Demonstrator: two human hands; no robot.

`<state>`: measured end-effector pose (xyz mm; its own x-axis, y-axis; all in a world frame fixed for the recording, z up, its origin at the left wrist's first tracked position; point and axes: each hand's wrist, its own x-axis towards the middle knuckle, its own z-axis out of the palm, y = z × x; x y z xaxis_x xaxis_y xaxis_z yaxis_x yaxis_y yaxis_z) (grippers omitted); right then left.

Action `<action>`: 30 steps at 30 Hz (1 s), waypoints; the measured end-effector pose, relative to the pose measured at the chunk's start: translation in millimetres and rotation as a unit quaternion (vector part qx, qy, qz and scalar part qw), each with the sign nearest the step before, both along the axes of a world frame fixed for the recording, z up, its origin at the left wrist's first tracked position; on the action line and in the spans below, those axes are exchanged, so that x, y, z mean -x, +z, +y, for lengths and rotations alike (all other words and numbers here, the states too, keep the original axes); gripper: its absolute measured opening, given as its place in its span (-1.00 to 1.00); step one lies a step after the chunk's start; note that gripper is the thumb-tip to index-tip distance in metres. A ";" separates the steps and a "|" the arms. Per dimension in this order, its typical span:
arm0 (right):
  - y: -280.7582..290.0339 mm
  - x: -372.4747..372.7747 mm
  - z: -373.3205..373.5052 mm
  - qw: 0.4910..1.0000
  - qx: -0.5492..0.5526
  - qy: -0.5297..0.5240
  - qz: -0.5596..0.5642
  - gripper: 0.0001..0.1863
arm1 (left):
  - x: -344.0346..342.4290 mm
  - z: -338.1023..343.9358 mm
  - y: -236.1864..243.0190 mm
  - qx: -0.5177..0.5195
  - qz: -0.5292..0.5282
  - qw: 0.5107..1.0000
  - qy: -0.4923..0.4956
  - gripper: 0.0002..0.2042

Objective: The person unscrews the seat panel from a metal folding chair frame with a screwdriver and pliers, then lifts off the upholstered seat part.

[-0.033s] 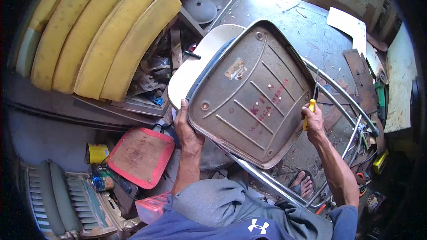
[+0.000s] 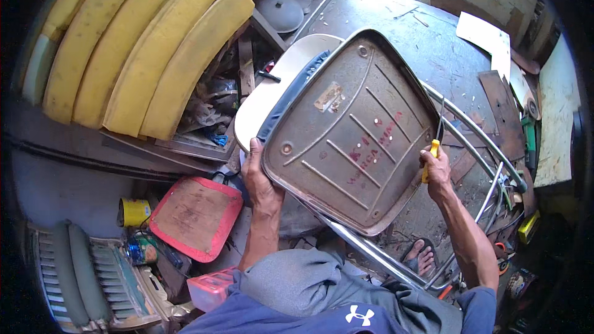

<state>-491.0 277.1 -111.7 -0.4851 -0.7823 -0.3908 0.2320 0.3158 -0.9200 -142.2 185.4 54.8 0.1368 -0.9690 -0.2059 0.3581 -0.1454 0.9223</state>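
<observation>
At the bottom of the frame the person's grey-trousered knee [image 2: 303, 278] rose under the work. Just above it, the left hand [image 2: 258, 176] clamped the lower-left edge of the seat pan [image 2: 346, 136], held underside up at the centre of the frame, its long axis running from lower right to upper left and tipped up against the chrome chair frame [image 2: 476, 148]. The right hand [image 2: 437, 170] was closed round a yellow-handled screwdriver [image 2: 433, 148], blade pointing up along the pan's right edge. Yellow foam cushions [image 2: 142, 55] lay stacked in the upper left.
</observation>
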 end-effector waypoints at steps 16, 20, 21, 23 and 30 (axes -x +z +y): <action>3.3 10.1 11.2 0.999 0.016 -0.002 -0.052 -0.88 | 8.0 -12.9 -1.5 0.030 -0.176 0.956 0.231 -0.46; 3.4 9.6 7.5 1.000 0.013 0.022 -0.012 -0.90 | 13.5 -12.7 10.4 0.033 -0.186 0.949 0.253 -0.50; 5.4 6.8 6.3 1.000 0.015 0.020 -0.012 -0.90 | 12.8 -14.4 9.4 0.037 -0.167 0.951 0.258 -0.50; 9.7 2.9 6.3 1.000 0.013 0.021 -0.010 -0.89 | 10.5 -16.9 4.4 0.045 -0.128 0.954 0.267 -0.51; 13.0 11.8 21.4 0.996 0.020 -0.013 -0.087 -0.84 | -25.0 -26.3 -11.8 0.069 -0.181 0.962 0.192 -0.48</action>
<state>-502.9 298.5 -98.6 -0.4331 -0.7865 -0.4402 0.3973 0.2718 -0.8765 -117.2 159.1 43.1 0.5291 -0.8471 0.0490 0.0127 0.0656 0.9978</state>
